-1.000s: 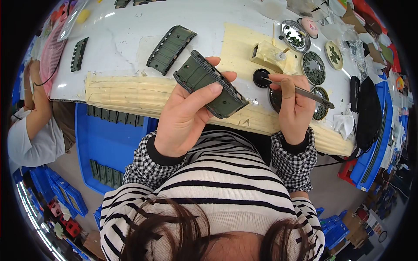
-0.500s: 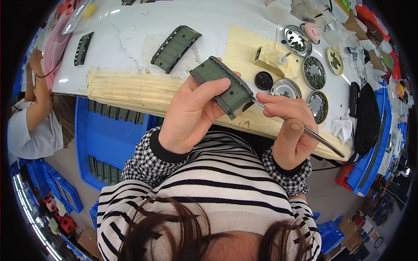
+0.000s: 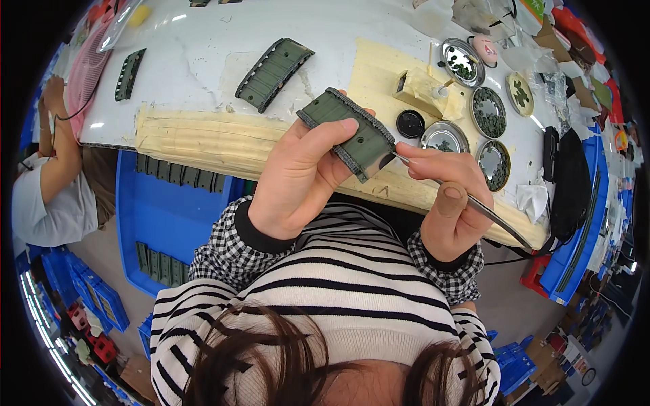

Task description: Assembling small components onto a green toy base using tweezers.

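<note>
My left hand (image 3: 298, 166) is closed round a curved green camouflage plastic part (image 3: 323, 114) with dark ridged long edges, its thumb pressed on the face near a small round hole. In my right hand (image 3: 453, 196) is a pair of metal tweezers (image 3: 494, 218). Their tip touches or nearly touches the part's right corner, where my right fingertips also are; whether anything is pinched there is too small to tell. A similar green part (image 3: 275, 74) lies on the table beyond my left hand, and a narrower one (image 3: 129, 76) lies farther left.
Several metal dishes of small dark green pieces, such as this dish (image 3: 489, 112), stand at right beside a small black pot (image 3: 410, 124) and a paper-wrapped block (image 3: 428, 93). A blue bin (image 3: 159, 223) below the table's left edge holds green parts. Another person's arm (image 3: 61, 155) is at far left.
The green part and my left hand have shifted very slightly right. My right hand and the tweezers have tilted a little, the tip staying at the same corner.
</note>
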The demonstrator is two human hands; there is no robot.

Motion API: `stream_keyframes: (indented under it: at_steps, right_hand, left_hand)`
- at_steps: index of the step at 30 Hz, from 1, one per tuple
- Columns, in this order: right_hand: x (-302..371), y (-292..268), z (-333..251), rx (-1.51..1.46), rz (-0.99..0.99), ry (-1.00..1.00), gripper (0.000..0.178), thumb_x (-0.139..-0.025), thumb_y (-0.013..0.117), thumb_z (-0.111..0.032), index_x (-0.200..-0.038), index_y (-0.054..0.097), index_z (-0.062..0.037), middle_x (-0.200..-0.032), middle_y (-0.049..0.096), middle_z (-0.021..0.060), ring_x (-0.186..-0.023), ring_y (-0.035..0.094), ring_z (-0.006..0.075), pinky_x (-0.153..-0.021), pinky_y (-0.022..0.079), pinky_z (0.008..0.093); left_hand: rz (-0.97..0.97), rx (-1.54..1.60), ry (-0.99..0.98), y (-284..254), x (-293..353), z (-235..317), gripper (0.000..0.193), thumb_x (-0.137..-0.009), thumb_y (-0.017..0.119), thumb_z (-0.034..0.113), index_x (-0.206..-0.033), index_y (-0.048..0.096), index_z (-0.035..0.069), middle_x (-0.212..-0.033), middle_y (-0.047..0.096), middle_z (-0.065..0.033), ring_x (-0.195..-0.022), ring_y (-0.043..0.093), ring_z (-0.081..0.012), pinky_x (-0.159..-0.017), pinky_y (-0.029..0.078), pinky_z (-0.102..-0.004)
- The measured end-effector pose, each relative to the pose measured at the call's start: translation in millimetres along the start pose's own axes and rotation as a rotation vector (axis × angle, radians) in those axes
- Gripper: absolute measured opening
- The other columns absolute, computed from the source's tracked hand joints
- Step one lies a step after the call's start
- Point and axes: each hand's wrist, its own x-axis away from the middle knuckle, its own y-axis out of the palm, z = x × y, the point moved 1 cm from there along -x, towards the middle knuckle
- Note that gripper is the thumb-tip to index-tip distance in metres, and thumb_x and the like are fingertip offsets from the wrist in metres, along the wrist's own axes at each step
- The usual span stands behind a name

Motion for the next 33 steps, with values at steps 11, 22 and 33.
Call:
stream_keyframes:
  at_steps: [11, 22, 33]
  right_hand:
    - [-2.5, 1.9, -3.3, 0.171, -0.016, -0.104, 0.016, -0.093, 0.056, -0.008, -0.099, 0.066, 0.0030, -0.101, 0.069, 0.0188, -0.088, 0.067, 0.0252, -0.076, 0.053, 0.0304]
    - [0.2, 3.8, -2.5, 0.189, -0.019, -0.101, 0.014, -0.091, 0.058, -0.004, -0.101, 0.065, 0.0030, -0.102, 0.068, 0.0203, -0.090, 0.068, 0.0264, -0.077, 0.054, 0.0305]
    - [3.9, 1.3, -4.8, 0.198, -0.046, -0.150, 0.017, -0.091, 0.058, -0.004, -0.104, 0.063, 0.0043, -0.105, 0.065, 0.0223, -0.095, 0.068, 0.0300, -0.079, 0.055, 0.0320]
  left_hand:
    - [0.028, 0.023, 0.034, 2.6, -0.2, -4.0, 0.047, -0.092, 0.055, 0.006, -0.136, 0.038, 0.002, -0.126, 0.055, -0.0158, -0.109, 0.059, -0.0207, -0.093, 0.053, -0.0349]
    - [0.071, 0.038, 0.108, 5.8, 4.7, -10.6, 0.053, -0.092, 0.057, 0.007, -0.139, 0.034, 0.007, -0.128, 0.051, -0.0138, -0.111, 0.058, -0.0188, -0.093, 0.052, -0.0345]
    - [0.032, 0.051, 0.096, 7.8, 5.7, -10.7, 0.052, -0.092, 0.055, 0.006, -0.140, 0.035, 0.008, -0.126, 0.052, -0.0121, -0.110, 0.057, -0.0183, -0.093, 0.052, -0.0353]
